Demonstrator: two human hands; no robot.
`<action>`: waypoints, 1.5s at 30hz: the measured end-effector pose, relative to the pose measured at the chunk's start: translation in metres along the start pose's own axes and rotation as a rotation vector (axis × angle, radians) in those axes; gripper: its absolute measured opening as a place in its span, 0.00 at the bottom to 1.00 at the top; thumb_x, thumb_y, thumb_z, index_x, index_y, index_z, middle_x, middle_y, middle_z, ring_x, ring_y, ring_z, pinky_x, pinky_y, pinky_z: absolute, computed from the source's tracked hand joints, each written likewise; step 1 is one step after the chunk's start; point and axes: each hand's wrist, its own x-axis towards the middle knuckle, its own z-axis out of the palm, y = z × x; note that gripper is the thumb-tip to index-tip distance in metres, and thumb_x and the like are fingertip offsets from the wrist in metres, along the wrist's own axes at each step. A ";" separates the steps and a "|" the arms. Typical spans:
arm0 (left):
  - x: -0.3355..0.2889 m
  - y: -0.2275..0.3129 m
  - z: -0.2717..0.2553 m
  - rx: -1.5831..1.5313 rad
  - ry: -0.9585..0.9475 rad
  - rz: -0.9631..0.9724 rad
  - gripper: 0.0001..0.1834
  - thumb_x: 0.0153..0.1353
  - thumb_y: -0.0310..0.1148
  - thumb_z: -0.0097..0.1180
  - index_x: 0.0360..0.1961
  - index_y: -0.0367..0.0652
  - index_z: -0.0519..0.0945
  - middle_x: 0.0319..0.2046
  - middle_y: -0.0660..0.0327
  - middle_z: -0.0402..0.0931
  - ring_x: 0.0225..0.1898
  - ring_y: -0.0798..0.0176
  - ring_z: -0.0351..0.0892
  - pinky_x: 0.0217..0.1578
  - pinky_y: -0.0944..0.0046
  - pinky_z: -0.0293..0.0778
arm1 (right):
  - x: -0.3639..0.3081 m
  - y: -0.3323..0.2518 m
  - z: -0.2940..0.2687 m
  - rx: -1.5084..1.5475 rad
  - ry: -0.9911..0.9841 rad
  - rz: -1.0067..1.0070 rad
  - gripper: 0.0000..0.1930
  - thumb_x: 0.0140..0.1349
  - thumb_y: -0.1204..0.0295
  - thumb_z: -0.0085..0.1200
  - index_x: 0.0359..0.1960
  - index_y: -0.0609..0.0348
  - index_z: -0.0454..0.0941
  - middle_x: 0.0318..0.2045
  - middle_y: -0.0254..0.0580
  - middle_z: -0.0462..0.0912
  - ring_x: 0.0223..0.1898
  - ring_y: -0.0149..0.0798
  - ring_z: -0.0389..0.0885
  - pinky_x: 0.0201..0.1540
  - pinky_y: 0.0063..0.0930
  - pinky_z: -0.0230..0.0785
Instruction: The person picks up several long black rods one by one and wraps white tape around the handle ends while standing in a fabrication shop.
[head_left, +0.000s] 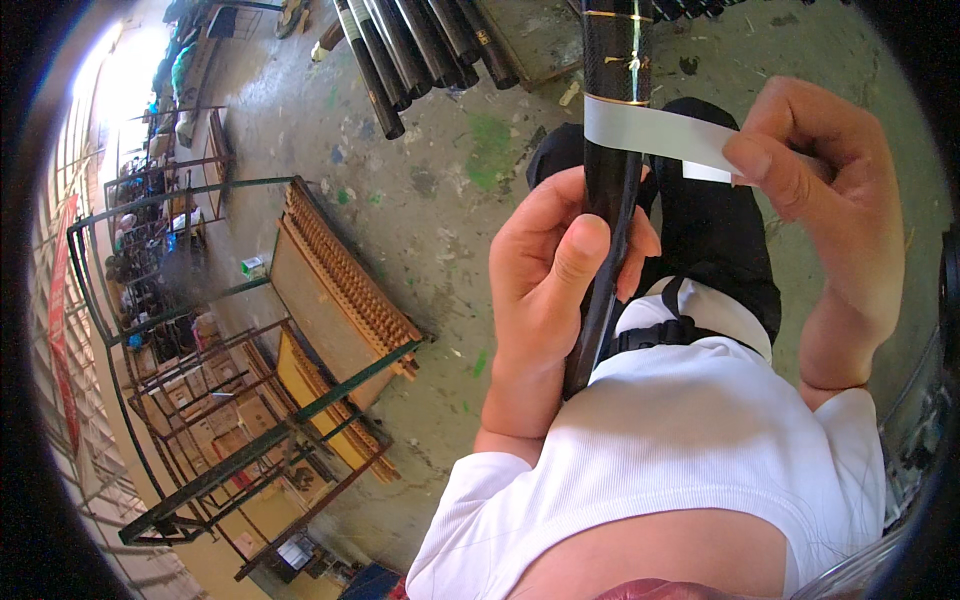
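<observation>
A glossy black pole (612,170) with thin gold rings runs upright in front of me, its lower end against my white shirt. My left hand (545,270) is closed round it, thumb in front and fingertips showing on the far side. A strip of white tape (650,132) sticks to the pole just below a gold ring and stretches out to the right. Its free end is pinched between the thumb and fingers of my right hand (815,160). Below that pinch, a small white piece (706,172) shows against my dark trousers.
Several similar dark poles (425,50) lie together at the top, beyond my left hand. On the left stands a green metal frame rack (250,452) with a notched wooden board (335,290). The floor (440,200) is worn concrete with green paint stains.
</observation>
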 end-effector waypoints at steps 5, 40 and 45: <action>0.005 -0.006 -0.008 0.138 -0.070 0.061 0.25 0.53 0.30 0.64 0.46 0.32 0.65 0.32 0.56 0.74 0.20 0.72 0.72 0.19 0.75 0.67 | -0.004 -0.011 -0.003 -0.050 -0.014 0.042 0.14 0.57 0.64 0.58 0.20 0.57 0.71 0.17 0.23 0.65 0.19 0.16 0.54 0.21 0.15 0.42; -0.008 0.001 -0.007 0.009 -0.129 -0.173 0.24 0.60 0.42 0.57 0.47 0.33 0.68 0.43 0.54 0.75 0.40 0.66 0.76 0.40 0.70 0.73 | 0.025 0.040 0.014 0.490 -0.274 -0.045 0.12 0.57 0.70 0.59 0.41 0.61 0.82 0.17 0.24 0.73 0.21 0.15 0.66 0.21 0.12 0.54; -0.004 -0.016 -0.005 0.839 0.073 0.408 0.36 0.51 0.46 0.66 0.52 0.35 0.64 0.45 0.57 0.72 0.43 0.66 0.73 0.45 0.68 0.70 | 0.020 0.028 0.025 0.288 -0.115 -0.060 0.10 0.57 0.73 0.58 0.39 0.63 0.82 0.20 0.25 0.74 0.21 0.17 0.66 0.22 0.12 0.55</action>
